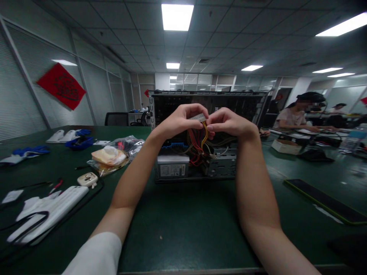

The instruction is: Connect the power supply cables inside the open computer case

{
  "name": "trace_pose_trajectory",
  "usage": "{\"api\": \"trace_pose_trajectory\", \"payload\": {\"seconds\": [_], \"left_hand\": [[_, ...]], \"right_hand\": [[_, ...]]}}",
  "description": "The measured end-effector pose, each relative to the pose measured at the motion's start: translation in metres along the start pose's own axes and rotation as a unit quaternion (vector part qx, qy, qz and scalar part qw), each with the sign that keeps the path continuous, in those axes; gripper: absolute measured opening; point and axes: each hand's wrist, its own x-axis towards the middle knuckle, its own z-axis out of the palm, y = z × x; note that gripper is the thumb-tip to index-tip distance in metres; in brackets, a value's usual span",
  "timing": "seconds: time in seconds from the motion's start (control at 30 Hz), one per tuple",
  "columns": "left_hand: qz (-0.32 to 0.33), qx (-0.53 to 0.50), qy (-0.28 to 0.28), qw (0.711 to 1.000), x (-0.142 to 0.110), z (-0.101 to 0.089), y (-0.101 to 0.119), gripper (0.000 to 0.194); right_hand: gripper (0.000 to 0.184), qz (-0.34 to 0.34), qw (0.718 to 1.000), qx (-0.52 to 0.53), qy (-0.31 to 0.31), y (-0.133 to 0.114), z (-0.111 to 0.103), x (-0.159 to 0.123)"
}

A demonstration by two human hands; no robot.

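In front of me an open computer case (195, 178) lies on the green table, its inside facing me. My left hand (183, 119) pinches a wide white power connector (198, 117) between thumb and fingers. Red, yellow and black wires (196, 141) hang from the connector down into the case. My right hand (226, 121) is closed at the connector's right end, its fingertips on the yellow wires. Below my left hand sits the power supply (173, 167) with its label. A metal drive cage (222, 166) is to its right.
On the left lie a white power strip (60, 214), a white plug adapter (87, 179), bagged parts (111, 156) and blue-white gloves (30, 152). A dark flat mat (323, 200) and a small box (286, 146) are on the right. Another person (301, 114) sits behind them.
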Motion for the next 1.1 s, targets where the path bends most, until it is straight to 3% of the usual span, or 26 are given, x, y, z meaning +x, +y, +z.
{"api": "trace_pose_trajectory", "payload": {"seconds": [0.1, 0.23, 0.57, 0.87, 1.1], "left_hand": [[-0.016, -0.031, 0.009, 0.999, -0.001, -0.003, -0.004, 0.029], [-0.034, 0.011, 0.039, 0.999, -0.001, -0.004, -0.003, 0.037], [-0.028, 0.046, 0.026, 0.998, -0.001, 0.001, 0.011, 0.025], [-0.050, 0.048, 0.048, 0.996, -0.005, -0.012, 0.004, 0.029], [-0.036, 0.148, 0.069, 0.986, -0.013, -0.017, 0.013, 0.034]], "right_hand": [[0.041, -0.004, 1.000, -0.005, 0.006, -0.003, -0.002, -0.001], [0.040, 0.012, 0.999, -0.027, 0.027, -0.007, -0.003, -0.001], [0.037, 0.028, 0.996, -0.081, 0.002, -0.021, 0.000, -0.004], [0.026, 0.087, 0.977, -0.188, 0.041, -0.035, 0.016, 0.003], [0.041, 0.062, 0.996, -0.061, 0.018, -0.018, 0.010, 0.003]]}}
